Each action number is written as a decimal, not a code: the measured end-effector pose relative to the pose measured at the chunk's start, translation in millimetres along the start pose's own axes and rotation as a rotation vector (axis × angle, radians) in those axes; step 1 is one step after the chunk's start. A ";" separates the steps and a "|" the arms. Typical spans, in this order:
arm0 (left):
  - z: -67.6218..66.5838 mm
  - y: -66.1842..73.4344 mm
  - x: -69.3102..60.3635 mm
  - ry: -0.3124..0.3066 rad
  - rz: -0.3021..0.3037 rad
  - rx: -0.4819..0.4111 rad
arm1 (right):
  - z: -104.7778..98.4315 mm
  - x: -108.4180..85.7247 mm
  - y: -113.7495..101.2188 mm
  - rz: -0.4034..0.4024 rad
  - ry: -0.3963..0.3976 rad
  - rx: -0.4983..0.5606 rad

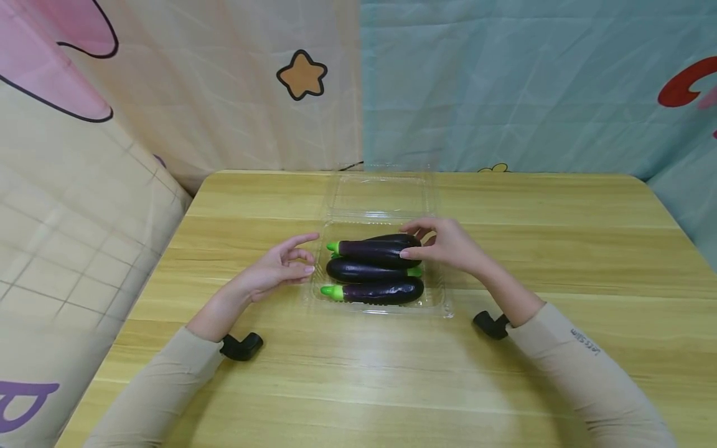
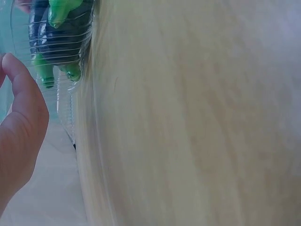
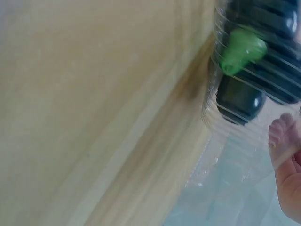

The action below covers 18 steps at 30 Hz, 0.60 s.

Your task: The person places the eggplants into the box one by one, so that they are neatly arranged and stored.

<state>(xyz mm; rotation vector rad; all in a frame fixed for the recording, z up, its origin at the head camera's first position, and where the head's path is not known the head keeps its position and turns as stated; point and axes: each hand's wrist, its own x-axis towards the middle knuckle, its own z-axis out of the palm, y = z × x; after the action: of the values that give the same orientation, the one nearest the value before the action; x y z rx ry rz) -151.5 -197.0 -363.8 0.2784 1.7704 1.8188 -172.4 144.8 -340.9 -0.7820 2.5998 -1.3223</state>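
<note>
Several dark purple eggplants (image 1: 386, 291) with green stems lie side by side in a clear plastic clamshell box (image 1: 434, 298), its lid (image 1: 381, 196) folded back. At the right side, my right hand (image 1: 448, 244) pinches the rounded end of an upper eggplant (image 1: 370, 251), thumb in front and fingers behind. My left hand (image 1: 274, 267) is at the box's left edge, fingers loosely bent and holding nothing; whether it touches the wall is unclear. Through the ribbed wall, the left wrist view shows green stems (image 2: 43, 70), and the right wrist view shows a rounded eggplant end (image 3: 240, 99).
The box stands on a wood-grain table (image 1: 358, 373), its lid near the back edge. Behind the table hangs a printed curtain (image 1: 224, 81). Black mounts (image 1: 242, 346) sit at both wrists.
</note>
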 end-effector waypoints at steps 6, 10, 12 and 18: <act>0.0 1.2 -0.1 0.003 -0.008 -0.005 | -12.4 0.4 1.9 0.104 0.083 0.090; 0.1 1.8 -0.4 0.002 -0.007 -0.006 | -23.0 0.6 5.6 0.205 0.146 0.164; -0.1 1.6 -0.3 0.000 -0.005 -0.007 | -27.4 0.5 9.8 0.236 0.180 0.242; -0.5 0.8 -0.1 -0.004 -0.004 -0.004 | -35.9 -1.2 24.0 0.341 0.264 0.581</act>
<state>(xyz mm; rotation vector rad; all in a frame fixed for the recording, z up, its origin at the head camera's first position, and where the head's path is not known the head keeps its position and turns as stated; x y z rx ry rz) -151.9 -197.4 -363.0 0.2766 1.7632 1.8182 -192.6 182.8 -337.8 -0.0737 2.1693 -2.0077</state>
